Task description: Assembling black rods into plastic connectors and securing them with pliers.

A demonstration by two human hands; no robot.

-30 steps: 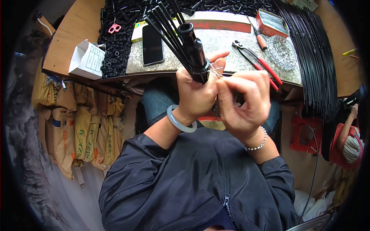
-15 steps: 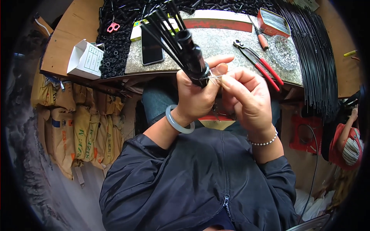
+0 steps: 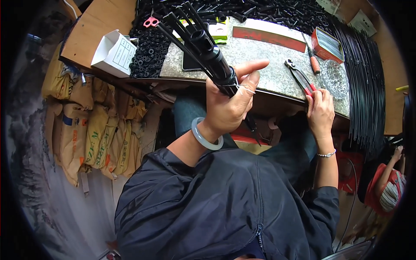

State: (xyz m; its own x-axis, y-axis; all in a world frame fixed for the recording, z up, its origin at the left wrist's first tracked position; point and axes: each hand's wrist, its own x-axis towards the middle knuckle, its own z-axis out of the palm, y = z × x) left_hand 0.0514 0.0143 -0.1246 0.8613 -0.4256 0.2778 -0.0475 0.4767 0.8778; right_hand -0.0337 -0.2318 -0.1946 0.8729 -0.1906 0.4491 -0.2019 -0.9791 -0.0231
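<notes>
My left hand (image 3: 229, 106) is closed around a black umbrella frame (image 3: 212, 60), a tube with thin ribs fanning up and to the left. The frame tilts, and its lower end shows below my palm. A thin, pale wire (image 3: 245, 88) sticks out at my left thumb, beside the ribs' joint; my index finger points right. At the table's front edge, my right hand (image 3: 321, 108) has its fingers closed on the red handles of the nippers (image 3: 299, 77), which lie on the tabletop with their jaws pointing away. The handle ends are hidden under that hand.
Right of the nippers are an orange-handled tool (image 3: 313, 63), a glass dish (image 3: 335, 79) of small bits and a red tin (image 3: 328, 45). Long black rods (image 3: 366, 86) overhang the right edge. A white box (image 3: 114, 53) stands left, near black rings (image 3: 148, 62) and pink scissors (image 3: 151, 21).
My right hand has left the wire and moved right onto the nippers' handles. My left hand still holds the umbrella frame. The view has shifted, so the table appears further right.
</notes>
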